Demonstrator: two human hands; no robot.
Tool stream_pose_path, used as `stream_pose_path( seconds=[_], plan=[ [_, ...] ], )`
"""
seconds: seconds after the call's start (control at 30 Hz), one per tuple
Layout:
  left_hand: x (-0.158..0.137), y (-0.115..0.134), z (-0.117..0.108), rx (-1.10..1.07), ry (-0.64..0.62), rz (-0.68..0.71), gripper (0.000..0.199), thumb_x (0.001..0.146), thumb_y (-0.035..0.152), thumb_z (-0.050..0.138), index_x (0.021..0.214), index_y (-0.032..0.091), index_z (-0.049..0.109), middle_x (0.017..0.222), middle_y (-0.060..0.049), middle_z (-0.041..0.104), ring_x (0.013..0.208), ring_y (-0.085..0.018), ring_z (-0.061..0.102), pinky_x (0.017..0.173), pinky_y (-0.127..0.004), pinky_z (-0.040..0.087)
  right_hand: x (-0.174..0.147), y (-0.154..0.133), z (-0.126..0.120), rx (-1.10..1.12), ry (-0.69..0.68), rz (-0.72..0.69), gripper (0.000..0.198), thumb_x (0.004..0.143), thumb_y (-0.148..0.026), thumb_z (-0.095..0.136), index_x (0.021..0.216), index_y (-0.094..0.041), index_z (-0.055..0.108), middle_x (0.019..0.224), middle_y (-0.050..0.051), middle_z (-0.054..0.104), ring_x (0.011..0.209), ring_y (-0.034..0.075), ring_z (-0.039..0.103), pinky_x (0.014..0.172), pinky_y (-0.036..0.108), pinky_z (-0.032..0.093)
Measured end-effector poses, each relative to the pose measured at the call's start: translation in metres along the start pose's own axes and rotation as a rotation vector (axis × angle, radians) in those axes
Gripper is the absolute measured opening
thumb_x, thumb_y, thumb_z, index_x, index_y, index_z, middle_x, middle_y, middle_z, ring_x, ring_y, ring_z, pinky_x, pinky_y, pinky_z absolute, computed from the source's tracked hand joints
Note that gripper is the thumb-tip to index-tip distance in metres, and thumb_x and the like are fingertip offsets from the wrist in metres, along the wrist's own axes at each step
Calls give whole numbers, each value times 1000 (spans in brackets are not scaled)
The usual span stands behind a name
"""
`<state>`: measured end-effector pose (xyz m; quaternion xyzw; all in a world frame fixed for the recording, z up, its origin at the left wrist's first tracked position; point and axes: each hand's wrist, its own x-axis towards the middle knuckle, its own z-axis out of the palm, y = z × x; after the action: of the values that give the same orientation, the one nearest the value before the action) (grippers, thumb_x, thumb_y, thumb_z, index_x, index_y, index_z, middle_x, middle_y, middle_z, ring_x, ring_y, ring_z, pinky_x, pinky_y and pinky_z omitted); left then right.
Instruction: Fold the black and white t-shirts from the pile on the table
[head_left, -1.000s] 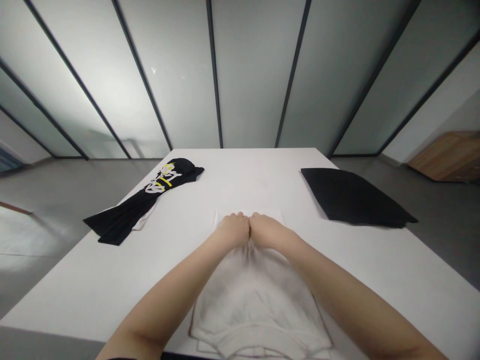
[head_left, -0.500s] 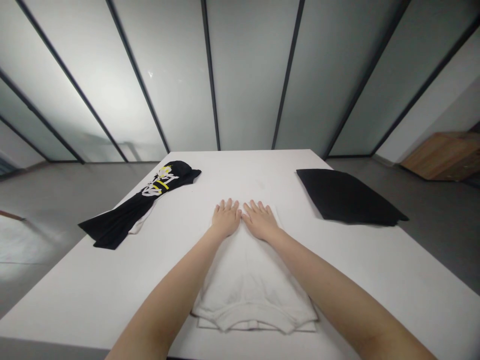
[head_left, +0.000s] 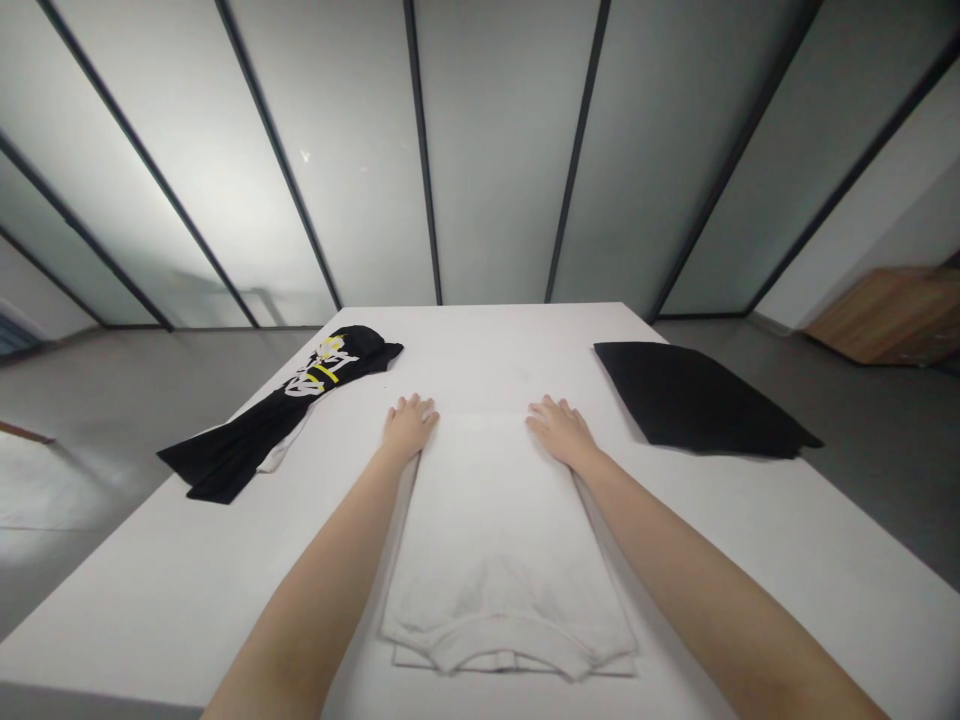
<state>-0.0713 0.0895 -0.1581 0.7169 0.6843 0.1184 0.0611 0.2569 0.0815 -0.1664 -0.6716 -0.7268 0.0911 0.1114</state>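
Note:
A white T-shirt (head_left: 506, 540) lies folded into a long, narrow shape in front of me, its collar toward the near table edge. My left hand (head_left: 409, 428) rests at its far left corner, fingers apart and palm down. At the far right corner, my right hand (head_left: 561, 430) lies on the cloth's edge with its fingers spread. Neither hand grips anything. Faint creases show in the fabric just beyond the collar.
The white table (head_left: 480, 345) carries a black garment with white and yellow print (head_left: 319, 375) at the left and a folded black cloth (head_left: 697, 400) at the right. Frosted glass panels (head_left: 495, 150) stand behind. A wooden cabinet (head_left: 885, 315) is at far right.
My hands have slid apart from the middle of the T-shirt's far end, the left one out to the left corner and the right one out to the right corner.

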Motion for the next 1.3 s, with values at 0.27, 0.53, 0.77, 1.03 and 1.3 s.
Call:
stream_pose_path(
  seconds=[0.27, 0.53, 0.77, 1.03, 1.3],
  plan=[
    [9, -12, -2, -286, 83, 240, 10, 89, 29, 64, 92, 22, 69, 109, -12, 74, 110, -28, 67, 107, -43, 49, 8, 7, -2, 54, 165, 69, 33, 87, -46, 74, 106, -19, 76, 124, 16, 71, 119, 34, 61, 106, 42, 44],
    [3, -2, -4, -904, -8, 81, 22, 87, 37, 67, 93, 26, 49, 66, 9, 53, 61, -14, 51, 63, -24, 41, 12, 20, -5, 632, 143, -43, 24, 80, -42, 69, 92, -26, 57, 77, -5, 61, 69, 18, 52, 68, 30, 42],
    [9, -2, -4, -1263, -78, -297, 40, 80, 28, 79, 98, 26, 44, 63, 10, 57, 52, -11, 56, 55, -21, 42, 13, 21, -12, 1207, 4, 290, 34, 82, -30, 78, 106, -26, 54, 78, -4, 67, 65, 16, 63, 57, 25, 49],
    [6, -1, -13, -1260, -276, -355, 45, 76, 47, 95, 80, 19, 59, 68, -1, 67, 64, -15, 68, 61, -26, 56, 6, 43, -35, 1280, -421, 332, 18, 101, -31, 74, 93, -17, 67, 91, 14, 81, 78, 21, 77, 73, 31, 65],
    [7, -4, -20, -1296, -381, -370, 45, 78, 52, 94, 83, 13, 74, 87, -14, 79, 75, -20, 75, 71, -30, 62, 7, 46, -39, 1280, -476, 335, 21, 103, -33, 74, 95, -15, 74, 93, 15, 83, 76, 20, 78, 71, 28, 66]
  ],
)
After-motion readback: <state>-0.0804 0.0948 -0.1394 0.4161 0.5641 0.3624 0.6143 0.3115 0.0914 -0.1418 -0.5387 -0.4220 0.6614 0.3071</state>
